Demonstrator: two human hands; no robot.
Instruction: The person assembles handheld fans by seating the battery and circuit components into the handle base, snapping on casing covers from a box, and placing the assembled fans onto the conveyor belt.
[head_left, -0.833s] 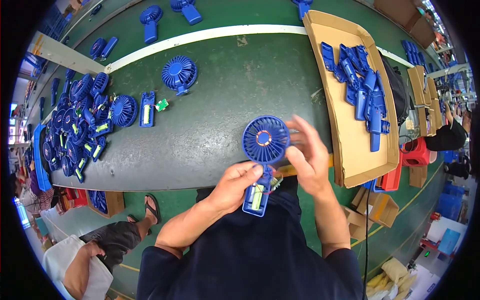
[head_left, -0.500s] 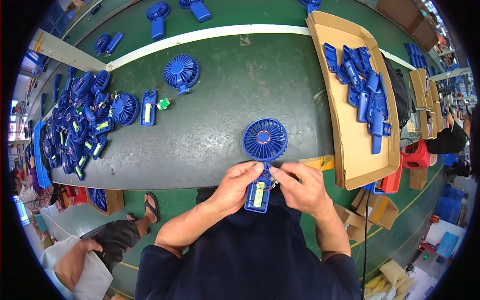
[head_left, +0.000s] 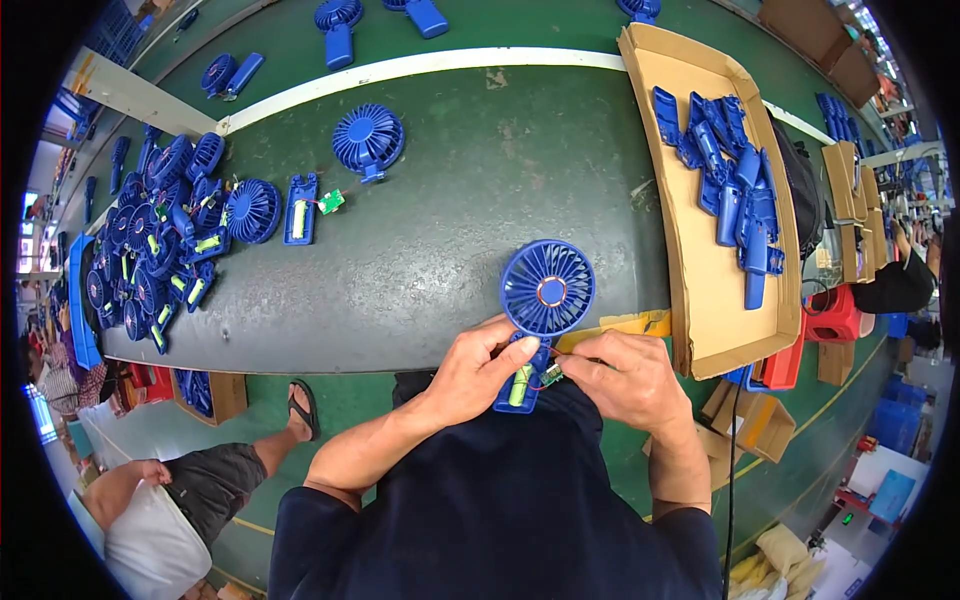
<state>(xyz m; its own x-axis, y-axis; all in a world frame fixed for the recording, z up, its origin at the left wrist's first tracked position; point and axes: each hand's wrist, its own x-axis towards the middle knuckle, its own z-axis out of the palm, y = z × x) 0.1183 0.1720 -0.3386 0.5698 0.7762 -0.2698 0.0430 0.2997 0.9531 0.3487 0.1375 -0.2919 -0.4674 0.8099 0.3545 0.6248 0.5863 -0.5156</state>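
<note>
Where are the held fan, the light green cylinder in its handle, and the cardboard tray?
Held fan [head_left: 551, 291]: head view, hub of its round grille.
Light green cylinder [head_left: 520, 386]: head view, its middle.
Cardboard tray [head_left: 715, 310]: head view, bare bottom.

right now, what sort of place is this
Probably a factory assembly floor: a blue fan with its handle open, a heap of similar fans, and a cardboard tray of blue casings.

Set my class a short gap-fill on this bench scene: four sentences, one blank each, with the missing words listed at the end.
1. The left hand holds a ____ fan.
2. The right hand is at a circuit board with thin red ____ attached.
3. The tray of loose parts is made of ____.
4. The heap of fans lies at the picture's ____ end of the bench.

Missing words: blue; wires; cardboard; left.
</note>
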